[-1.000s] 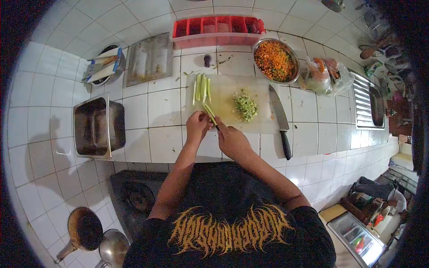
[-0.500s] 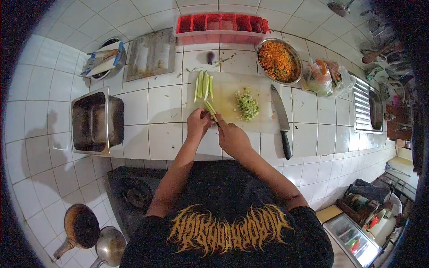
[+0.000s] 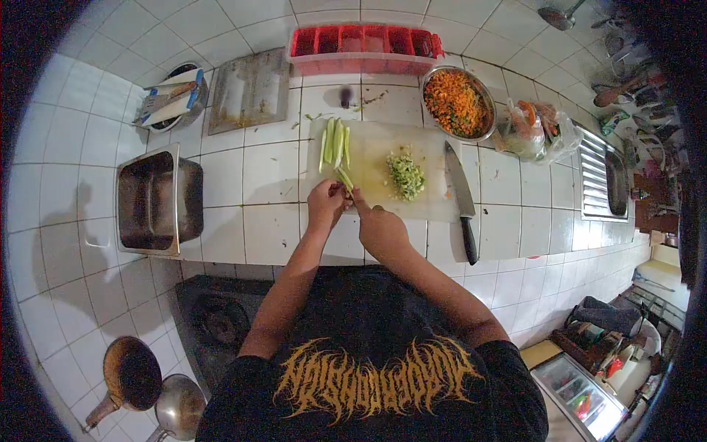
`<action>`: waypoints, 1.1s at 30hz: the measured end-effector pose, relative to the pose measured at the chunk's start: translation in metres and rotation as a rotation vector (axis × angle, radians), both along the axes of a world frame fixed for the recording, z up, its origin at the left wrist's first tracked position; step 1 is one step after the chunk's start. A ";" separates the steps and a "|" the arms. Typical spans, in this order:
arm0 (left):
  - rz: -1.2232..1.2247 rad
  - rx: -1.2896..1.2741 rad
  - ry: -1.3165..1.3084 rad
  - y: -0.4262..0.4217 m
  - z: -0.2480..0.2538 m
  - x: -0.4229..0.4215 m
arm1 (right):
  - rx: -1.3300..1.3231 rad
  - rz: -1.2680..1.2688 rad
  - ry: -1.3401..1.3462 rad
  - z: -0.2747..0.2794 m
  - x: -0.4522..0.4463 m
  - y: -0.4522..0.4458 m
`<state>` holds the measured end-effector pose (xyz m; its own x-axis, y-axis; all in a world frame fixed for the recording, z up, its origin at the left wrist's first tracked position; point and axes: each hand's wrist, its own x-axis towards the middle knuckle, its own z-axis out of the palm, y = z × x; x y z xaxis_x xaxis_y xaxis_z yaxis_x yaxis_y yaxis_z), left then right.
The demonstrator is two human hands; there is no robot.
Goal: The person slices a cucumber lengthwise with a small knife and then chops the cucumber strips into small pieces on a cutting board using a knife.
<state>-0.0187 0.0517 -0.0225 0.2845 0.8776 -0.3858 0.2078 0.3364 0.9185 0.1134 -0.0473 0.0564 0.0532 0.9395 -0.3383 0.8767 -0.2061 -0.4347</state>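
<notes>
"So, where is the strip (image 3: pixel 344 177)?"

"Just left of the frame's centre, over the left part of the board (image 3: pixel 368 144). Its long axis slants steeply, the free end pointing up and left, toward the other strips (image 3: pixel 336 144)."

"And its lower end?"

"Hidden — the left hand (image 3: pixel 325 202) has its fingers drawn in close, pinching it there."

"The right hand (image 3: pixel 379 225)?"

"Index finger stretched toward the strip's lower end, the others curled under. I can't tell what they hold."

"Anything else hard to make out?"

"The dark thing (image 3: pixel 346 96) above the board is blurred, and the ladle (image 3: pixel 557 18) at upper right is cut off by the top edge."
</notes>
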 end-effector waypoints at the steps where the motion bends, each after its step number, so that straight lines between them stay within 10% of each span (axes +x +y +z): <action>1: -0.005 -0.047 -0.069 0.001 -0.004 -0.001 | -0.022 0.010 -0.009 0.000 0.000 0.000; 14: 0.025 -0.016 -0.064 -0.002 -0.002 -0.005 | 0.006 -0.020 0.005 0.000 0.007 -0.006; 16: -0.141 0.593 0.306 0.000 0.015 -0.010 | 0.014 -0.023 0.002 0.000 0.011 -0.006; 22: -0.526 0.992 0.449 0.019 0.040 -0.020 | -0.004 0.053 0.014 0.013 0.036 -0.009; 33: -0.945 1.013 0.429 0.051 0.040 -0.008 | -0.052 0.173 -0.048 0.033 0.064 -0.011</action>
<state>-0.0263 0.1025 0.0177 0.9249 0.3733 0.0719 0.2946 -0.8233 0.4851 0.1776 -0.0583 0.0898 -0.0899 0.9174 -0.3877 0.9206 -0.0720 -0.3838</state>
